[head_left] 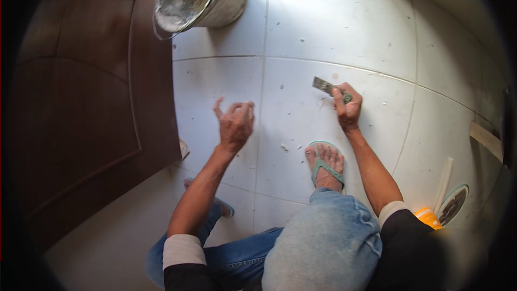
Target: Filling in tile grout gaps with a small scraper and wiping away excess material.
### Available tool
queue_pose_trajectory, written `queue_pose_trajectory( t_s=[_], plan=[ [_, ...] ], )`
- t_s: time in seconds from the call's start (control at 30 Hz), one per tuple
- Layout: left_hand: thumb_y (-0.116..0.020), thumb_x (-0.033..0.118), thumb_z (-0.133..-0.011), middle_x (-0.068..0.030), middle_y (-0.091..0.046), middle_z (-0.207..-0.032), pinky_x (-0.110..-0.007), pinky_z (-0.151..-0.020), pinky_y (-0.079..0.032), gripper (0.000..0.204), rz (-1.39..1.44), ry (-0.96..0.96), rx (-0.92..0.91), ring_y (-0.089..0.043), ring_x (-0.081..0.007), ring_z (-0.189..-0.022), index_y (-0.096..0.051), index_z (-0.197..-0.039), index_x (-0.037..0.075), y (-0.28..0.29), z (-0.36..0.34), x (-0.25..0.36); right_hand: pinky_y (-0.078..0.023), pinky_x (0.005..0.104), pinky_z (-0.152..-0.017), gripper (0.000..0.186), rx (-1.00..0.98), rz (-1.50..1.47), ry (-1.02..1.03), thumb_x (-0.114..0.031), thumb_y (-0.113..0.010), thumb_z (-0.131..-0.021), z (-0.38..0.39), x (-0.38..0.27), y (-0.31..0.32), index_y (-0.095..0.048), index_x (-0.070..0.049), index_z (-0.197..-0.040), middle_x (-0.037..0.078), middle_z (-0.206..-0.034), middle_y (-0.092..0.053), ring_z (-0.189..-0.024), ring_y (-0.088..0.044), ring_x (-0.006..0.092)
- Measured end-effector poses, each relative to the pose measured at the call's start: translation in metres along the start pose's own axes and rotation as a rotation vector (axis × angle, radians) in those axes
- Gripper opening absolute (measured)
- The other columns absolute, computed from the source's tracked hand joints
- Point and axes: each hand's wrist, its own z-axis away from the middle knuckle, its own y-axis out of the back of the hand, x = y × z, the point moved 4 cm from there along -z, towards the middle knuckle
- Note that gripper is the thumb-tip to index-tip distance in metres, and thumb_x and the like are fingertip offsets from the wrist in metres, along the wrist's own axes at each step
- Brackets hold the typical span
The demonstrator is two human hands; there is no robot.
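Observation:
My right hand (350, 105) is closed around the handle of a putty knife (324, 85). Its flat blade, smeared with dried residue, points left above the white floor tiles (301, 113). To the left, my left hand (235, 125) hovers over the tiles with the little finger raised. The other fingers are drawn together at the tips; whatever they pinch, if anything, is too small to make out. Small pale crumbs (284, 147) lie scattered on the floor between my hands and my sandalled foot (326, 164).
A splattered bucket (226, 8) with a wire handle stands at the far left, beside a dark brown panelled door (97, 86). At the right are an orange object (429, 217), a round dark disc with a pale rim (454, 203) and a wooden strip (486, 141).

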Motion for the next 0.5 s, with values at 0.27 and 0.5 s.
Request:
queue_pose_trajectory(
  t_s=[0.27,0.5],
  plan=[
    [-0.087,0.013,-0.084,-0.0076,-0.062,-0.156,-0.07,-0.128,-0.02,0.082,-0.303,0.029,-0.329,-0.046,-0.0328,-0.154,-0.052,-0.158,0.022,0.101,-0.068,-0.011,-0.046,0.0343,-0.062,0.022,0.016,-0.021,-0.055,-0.016,-0.07,-0.099,0.001,-0.004,0.002,-0.071,0.003,-0.088,0.01,-0.069,-0.062,-0.063,-0.055,0.0156],
    [-0.083,0.024,-0.089,-0.0121,-0.073,-0.128,-0.065,-0.125,-0.027,0.054,-0.522,-0.02,-0.3,-0.06,-0.0317,-0.138,-0.064,-0.139,0.013,0.2,-0.11,-0.012,-0.049,0.0373,-0.064,0.024,0.061,-0.02,-0.046,-0.02,-0.07,-0.099,-0.001,-0.011,0.01,-0.071,0.002,-0.089,0.014,-0.073,-0.066,-0.064,-0.059,0.0207]
  ],
)
